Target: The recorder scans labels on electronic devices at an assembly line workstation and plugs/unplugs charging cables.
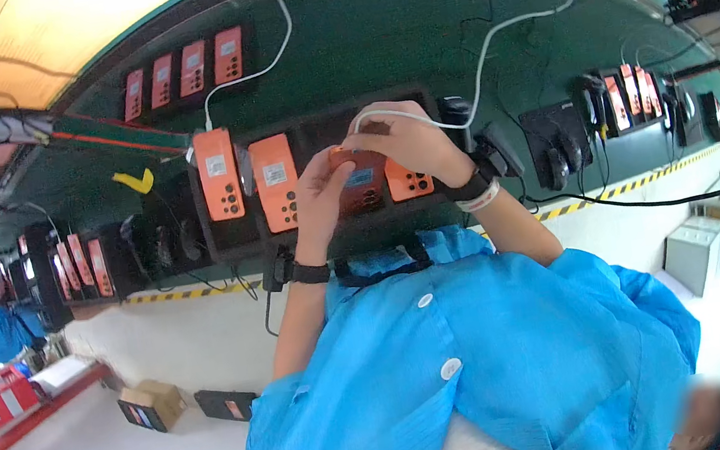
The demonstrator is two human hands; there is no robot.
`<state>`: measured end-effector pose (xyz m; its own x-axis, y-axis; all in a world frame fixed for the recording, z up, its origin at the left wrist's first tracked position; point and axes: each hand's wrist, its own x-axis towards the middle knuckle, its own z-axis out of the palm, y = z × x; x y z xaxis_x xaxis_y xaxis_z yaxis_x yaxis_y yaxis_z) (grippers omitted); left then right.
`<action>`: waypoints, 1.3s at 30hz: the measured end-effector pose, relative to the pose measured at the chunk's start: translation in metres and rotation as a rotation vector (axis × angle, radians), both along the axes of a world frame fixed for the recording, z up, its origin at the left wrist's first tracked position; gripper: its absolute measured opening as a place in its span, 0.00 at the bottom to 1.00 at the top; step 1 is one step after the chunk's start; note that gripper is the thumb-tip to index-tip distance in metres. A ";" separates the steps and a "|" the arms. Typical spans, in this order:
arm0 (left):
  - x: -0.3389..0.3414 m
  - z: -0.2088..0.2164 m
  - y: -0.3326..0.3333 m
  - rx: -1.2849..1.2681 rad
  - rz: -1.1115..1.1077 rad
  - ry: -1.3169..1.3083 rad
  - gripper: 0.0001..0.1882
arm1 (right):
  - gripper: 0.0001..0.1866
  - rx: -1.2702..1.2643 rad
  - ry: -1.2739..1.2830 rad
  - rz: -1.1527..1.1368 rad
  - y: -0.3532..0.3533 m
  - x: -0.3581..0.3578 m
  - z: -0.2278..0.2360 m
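Phone (359, 180) is pinched by left hand (320, 197); white cable (480, 75), pinched by right hand (416, 146) at phone's twelve o'clock, could be strained by skewed pulling.

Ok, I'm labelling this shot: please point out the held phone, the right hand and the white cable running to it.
Held phone (363, 189), head view: its back.
Right hand (418, 144), head view: back of the hand.
White cable (479, 79), head view: middle stretch.

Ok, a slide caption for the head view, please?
Left hand holds an orange phone while the right hand holds a white cable at the phone's upper edge, over a black tray.
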<state>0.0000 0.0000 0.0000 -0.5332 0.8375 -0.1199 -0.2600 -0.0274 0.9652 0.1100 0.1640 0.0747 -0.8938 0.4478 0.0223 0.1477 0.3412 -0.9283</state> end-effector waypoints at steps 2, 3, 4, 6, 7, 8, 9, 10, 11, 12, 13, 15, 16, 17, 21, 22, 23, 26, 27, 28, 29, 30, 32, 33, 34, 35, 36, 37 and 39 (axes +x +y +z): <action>0.001 0.001 -0.002 0.031 0.013 -0.032 0.17 | 0.10 -0.099 -0.010 -0.019 -0.001 -0.002 0.001; 0.003 0.001 -0.004 0.032 0.020 -0.036 0.17 | 0.10 -0.120 -0.021 -0.019 -0.003 -0.002 0.000; 0.002 0.001 -0.005 0.041 0.023 -0.042 0.18 | 0.10 -0.143 -0.009 -0.017 -0.002 -0.003 0.000; 0.002 0.003 -0.010 0.029 0.031 -0.054 0.18 | 0.09 -0.166 -0.012 -0.028 -0.008 -0.006 -0.001; 0.002 0.002 -0.010 0.022 0.038 -0.063 0.18 | 0.09 -0.150 -0.031 -0.038 -0.008 -0.005 -0.001; 0.002 0.001 -0.009 -0.014 0.047 -0.081 0.18 | 0.09 -0.134 -0.049 -0.048 -0.008 -0.006 -0.001; 0.001 0.001 -0.009 0.019 0.047 -0.071 0.18 | 0.11 -0.123 -0.039 -0.057 -0.009 -0.007 0.000; 0.000 0.001 -0.010 0.021 0.050 -0.069 0.18 | 0.12 -0.112 -0.030 -0.066 -0.010 -0.007 0.001; 0.001 0.000 -0.012 0.027 0.054 -0.069 0.18 | 0.14 -0.106 -0.022 -0.074 -0.012 -0.008 0.001; 0.001 0.000 -0.015 0.023 0.046 -0.083 0.18 | 0.14 -0.114 -0.036 -0.064 -0.015 -0.008 0.002; -0.001 0.000 -0.017 0.028 0.037 -0.095 0.18 | 0.14 -0.122 -0.047 -0.053 -0.017 -0.008 0.003; -0.004 -0.003 -0.018 0.027 0.030 -0.092 0.18 | 0.12 -0.105 -0.084 -0.033 -0.018 -0.012 0.006; -0.004 -0.005 -0.017 0.018 0.031 -0.079 0.18 | 0.10 -0.083 -0.113 -0.023 -0.019 -0.013 0.008; -0.005 -0.007 -0.017 -0.009 0.032 -0.074 0.18 | 0.08 -0.071 -0.148 -0.016 -0.020 -0.014 0.008; -0.014 -0.012 -0.023 0.053 -0.033 -0.113 0.19 | 0.13 0.050 -0.140 -0.033 -0.029 -0.019 -0.001; -0.018 -0.012 -0.023 0.066 -0.042 -0.096 0.19 | 0.13 0.036 -0.116 -0.044 -0.029 -0.020 -0.004; -0.024 -0.011 -0.023 0.079 -0.048 -0.076 0.19 | 0.13 0.022 -0.089 -0.051 -0.028 -0.023 -0.008; -0.056 -0.013 -0.042 -0.006 0.005 0.042 0.18 | 0.13 0.131 -0.210 -0.041 -0.021 -0.031 -0.028; -0.072 -0.016 -0.051 0.034 0.038 0.097 0.18 | 0.13 0.111 -0.274 -0.049 -0.018 -0.035 -0.036; -0.091 -0.020 -0.059 -0.064 0.074 0.111 0.16 | 0.15 0.100 -0.218 -0.042 -0.011 -0.042 -0.043; -0.107 -0.022 -0.069 -0.120 0.153 0.141 0.15 | 0.17 0.071 -0.147 -0.035 -0.001 -0.052 -0.050; -0.121 -0.023 -0.080 -0.111 0.243 0.160 0.13 | 0.20 0.015 -0.204 -0.114 0.006 -0.063 -0.054; -0.152 -0.025 -0.108 -0.207 0.387 0.249 0.10 | 0.24 0.229 -0.247 -0.291 0.004 -0.090 -0.067; -0.168 -0.029 -0.121 -0.216 0.481 0.562 0.10 | 0.25 0.455 -0.314 -0.419 -0.002 -0.104 -0.072; -0.179 -0.034 -0.135 -0.278 0.529 0.660 0.12 | 0.26 0.523 -0.268 -0.337 -0.011 -0.115 -0.076; -0.186 -0.041 -0.144 -0.344 0.545 0.676 0.12 | 0.27 0.567 -0.274 -0.283 -0.028 -0.132 -0.082; -0.193 -0.050 -0.152 -0.417 0.559 0.689 0.13 | 0.27 0.460 -0.201 -0.202 -0.047 -0.155 -0.090; -0.197 -0.060 -0.161 -0.469 0.583 0.723 0.14 | 0.26 0.391 -0.066 -0.117 -0.066 -0.178 -0.098; -0.205 -0.085 -0.168 -0.593 0.546 0.618 0.17 | 0.22 0.197 -0.081 -0.154 -0.088 -0.230 -0.110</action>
